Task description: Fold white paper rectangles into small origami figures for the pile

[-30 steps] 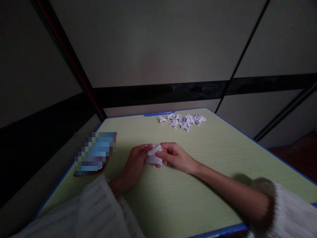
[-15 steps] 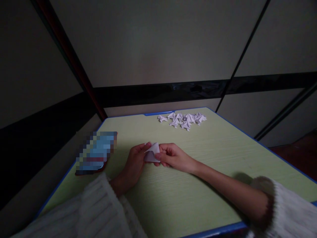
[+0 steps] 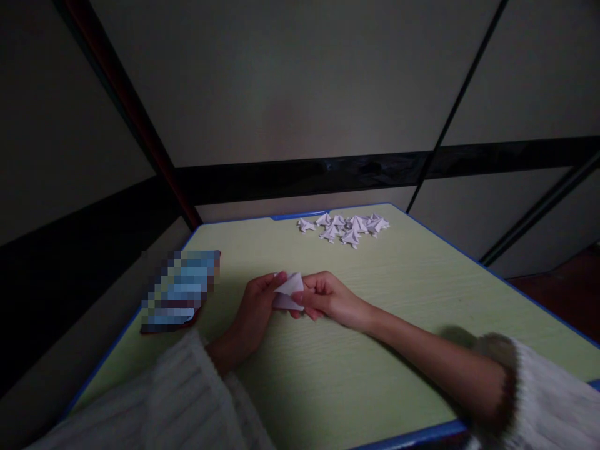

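Observation:
Between my hands is a small piece of folded white paper (image 3: 291,285), with a triangular flap on its upper side. My left hand (image 3: 257,306) pinches the paper's left edge, thumb on top. On the right side, my right hand (image 3: 334,301) grips it, its thumb pressing near the flap's lower edge and its fingers underneath. Part of the paper is hidden by the fingers. Beyond the hands lies a cluster of several folded white paper figures (image 3: 357,225) with pointed limbs.
The light green table (image 3: 398,275) has a blue rim. A phone-like device (image 3: 182,294) with a blurred-out screen lies at its left side. Pale cabinet panels (image 3: 300,81) with a dark band stand behind the table.
The paper's flap lies flatter, and the right thumb has shifted slightly over it. Both hands stay in nearly the same place.

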`<action>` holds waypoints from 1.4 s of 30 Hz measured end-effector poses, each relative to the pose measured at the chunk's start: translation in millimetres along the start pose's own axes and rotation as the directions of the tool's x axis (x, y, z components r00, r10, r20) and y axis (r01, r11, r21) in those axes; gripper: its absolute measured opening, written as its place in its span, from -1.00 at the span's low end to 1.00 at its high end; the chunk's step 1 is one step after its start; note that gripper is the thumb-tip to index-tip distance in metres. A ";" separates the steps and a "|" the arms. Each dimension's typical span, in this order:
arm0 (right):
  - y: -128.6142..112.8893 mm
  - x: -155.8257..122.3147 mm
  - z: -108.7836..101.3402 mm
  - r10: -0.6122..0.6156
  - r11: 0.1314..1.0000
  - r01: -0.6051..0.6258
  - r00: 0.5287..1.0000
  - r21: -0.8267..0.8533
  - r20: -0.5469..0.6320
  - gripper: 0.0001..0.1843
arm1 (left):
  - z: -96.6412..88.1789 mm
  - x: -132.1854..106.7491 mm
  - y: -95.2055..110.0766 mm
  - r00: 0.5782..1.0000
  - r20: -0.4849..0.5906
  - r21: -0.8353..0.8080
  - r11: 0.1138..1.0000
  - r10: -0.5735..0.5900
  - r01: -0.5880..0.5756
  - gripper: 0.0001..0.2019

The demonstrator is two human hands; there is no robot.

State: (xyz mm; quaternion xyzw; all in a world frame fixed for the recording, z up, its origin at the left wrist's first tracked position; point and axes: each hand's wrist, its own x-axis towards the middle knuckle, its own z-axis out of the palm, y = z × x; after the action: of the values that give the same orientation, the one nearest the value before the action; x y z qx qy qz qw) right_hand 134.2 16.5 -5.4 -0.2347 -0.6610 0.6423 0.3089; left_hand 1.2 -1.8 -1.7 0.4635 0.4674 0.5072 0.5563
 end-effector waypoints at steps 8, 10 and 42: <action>1.8 1.3 -4.4 -0.024 0.999 0.024 1.000 0.022 0.004 -0.61 | -3.4 0.1 -2.8 0.997 0.080 -0.014 1.000 -0.020 0.021 -0.81; 1.3 1.3 -5.1 -0.048 0.998 0.047 0.999 0.039 0.007 -0.59 | -3.8 -0.8 -3.4 0.994 0.103 -0.012 1.000 -0.024 0.025 -0.85; -4.6 -3.7 -7.1 -0.032 0.986 0.022 0.998 -0.167 -0.057 -0.66 | -2.1 -10.1 5.7 0.955 0.032 0.458 0.845 0.296 -0.278 -0.73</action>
State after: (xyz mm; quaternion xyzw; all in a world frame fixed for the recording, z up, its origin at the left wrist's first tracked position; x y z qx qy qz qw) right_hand 142.3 18.6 -1.4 -0.2696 -0.7059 0.5736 0.3162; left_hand -2.1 -11.5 4.2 0.6356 0.5099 0.4696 0.3400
